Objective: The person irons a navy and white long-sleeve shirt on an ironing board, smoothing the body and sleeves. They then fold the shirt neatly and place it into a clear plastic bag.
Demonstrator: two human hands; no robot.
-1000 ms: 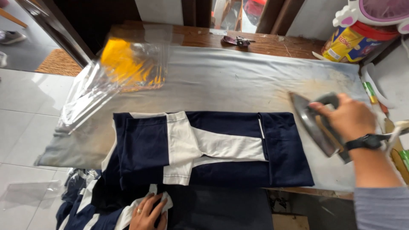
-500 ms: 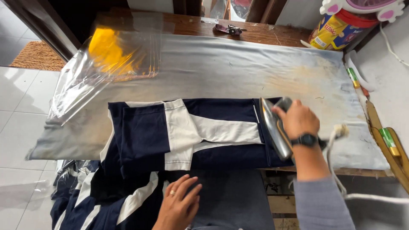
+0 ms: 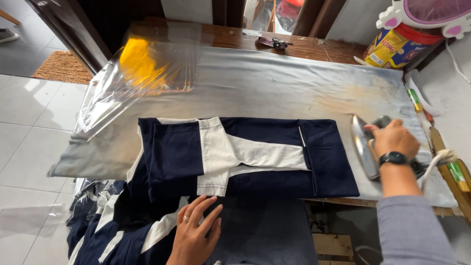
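Observation:
A navy and white folded garment (image 3: 245, 157) lies across the front of a table covered with a pale grey cloth (image 3: 274, 83). My right hand (image 3: 392, 140), with a black watch on the wrist, grips the handle of a metal iron (image 3: 364, 147) standing tilted on the cloth just right of the garment. My left hand (image 3: 196, 233) lies flat, fingers spread, on the navy and white fabric (image 3: 122, 230) hanging below the table's front edge.
A clear plastic bag with something yellow inside (image 3: 142, 64) lies at the table's far left. A yellow and red tin (image 3: 392, 46) stands at the back right under a pink and white object. Green and yellow sticks (image 3: 456, 172) lie along the right edge. White floor tiles spread to the left.
My right hand has moved the iron off the garment's right end onto the bare cloth beside it. My left hand has shifted a little right on the hanging fabric.

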